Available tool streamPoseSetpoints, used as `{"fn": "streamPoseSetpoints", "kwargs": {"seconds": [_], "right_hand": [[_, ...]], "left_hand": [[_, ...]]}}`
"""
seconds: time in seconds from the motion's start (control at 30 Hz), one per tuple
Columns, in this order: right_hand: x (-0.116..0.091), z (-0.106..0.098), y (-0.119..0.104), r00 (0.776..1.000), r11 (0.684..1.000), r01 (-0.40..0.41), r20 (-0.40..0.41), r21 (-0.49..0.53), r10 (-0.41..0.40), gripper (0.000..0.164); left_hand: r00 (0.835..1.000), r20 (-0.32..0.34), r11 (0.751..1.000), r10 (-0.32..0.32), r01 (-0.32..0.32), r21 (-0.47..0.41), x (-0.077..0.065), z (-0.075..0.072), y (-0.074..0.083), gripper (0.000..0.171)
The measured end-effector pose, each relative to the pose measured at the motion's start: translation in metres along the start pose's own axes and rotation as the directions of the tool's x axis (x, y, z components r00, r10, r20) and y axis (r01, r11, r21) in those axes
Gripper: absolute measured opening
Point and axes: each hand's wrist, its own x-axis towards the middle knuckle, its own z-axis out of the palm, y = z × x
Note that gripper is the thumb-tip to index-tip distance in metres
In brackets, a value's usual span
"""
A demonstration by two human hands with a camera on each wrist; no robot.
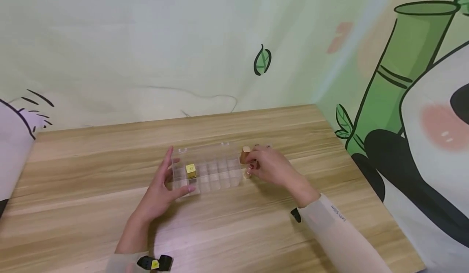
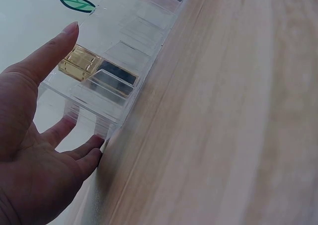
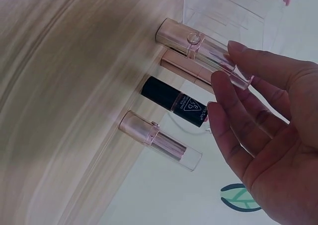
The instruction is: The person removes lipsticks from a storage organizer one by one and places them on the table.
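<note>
A clear compartment organizer lies on the wooden table. My left hand holds its left end, thumb along the near side and other fingers around the end wall. One compartment contains a gold-topped lipstick; its dark lower part shows in the left wrist view. Just off the right end, my right hand pinches a pink lipstick tube with a clear end between thumb and fingers. Beside it stand a rose-gold lipstick, a black lipstick and another pink-and-clear lipstick.
The wood-grain table reaches back to a wall covering printed with leaves, bamboo and a panda. Its right edge runs beside the printed panda. A dark wrist strap is on my left sleeve.
</note>
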Motion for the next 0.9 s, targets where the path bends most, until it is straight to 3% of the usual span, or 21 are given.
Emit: {"fn": "streamPoseSetpoints", "kwargs": {"seconds": [0.9], "right_hand": [[-0.0030,-0.0066,-0.0011,1.000,1.000,-0.014,0.016,0.012,0.014,0.022]], "left_hand": [[1.000,-0.003,1.000,-0.012,0.012,0.013,0.0014,-0.0003,-0.0004,0.120]]}}
